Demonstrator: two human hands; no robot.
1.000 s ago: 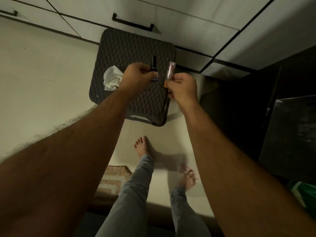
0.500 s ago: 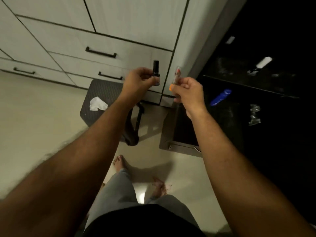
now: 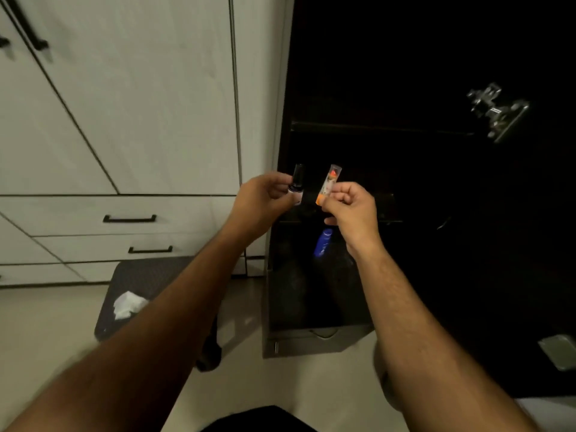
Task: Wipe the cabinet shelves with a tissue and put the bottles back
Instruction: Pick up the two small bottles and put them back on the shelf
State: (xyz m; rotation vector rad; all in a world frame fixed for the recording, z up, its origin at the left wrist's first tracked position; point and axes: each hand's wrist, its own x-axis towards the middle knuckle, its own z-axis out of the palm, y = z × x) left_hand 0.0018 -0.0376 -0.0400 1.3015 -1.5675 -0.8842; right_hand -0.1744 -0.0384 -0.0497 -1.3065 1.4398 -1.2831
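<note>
My left hand point(image 3: 261, 201) grips a small dark bottle with a black cap point(image 3: 296, 182), held upright. My right hand point(image 3: 352, 213) pinches a slim clear tube with an orange base point(image 3: 328, 183), also upright. Both hands are raised side by side in front of the dark open cabinet point(image 3: 405, 182), at the level of a shelf edge point(image 3: 380, 129). A blue bottle point(image 3: 323, 243) lies on a lower shelf just below my right hand. A crumpled white tissue point(image 3: 127, 304) rests on the dark stool point(image 3: 149, 275) at the lower left.
White cabinet doors and drawers with black handles point(image 3: 129, 218) fill the left side. A metal hinge point(image 3: 495, 110) shows on the open door at the upper right. The cabinet's base edge point(image 3: 311, 341) juts onto the pale floor. The interior is very dark.
The view has lifted from the stool and floor up to the open cabinet. Both hands, still holding their items, have moved right, in front of the dark shelves.
</note>
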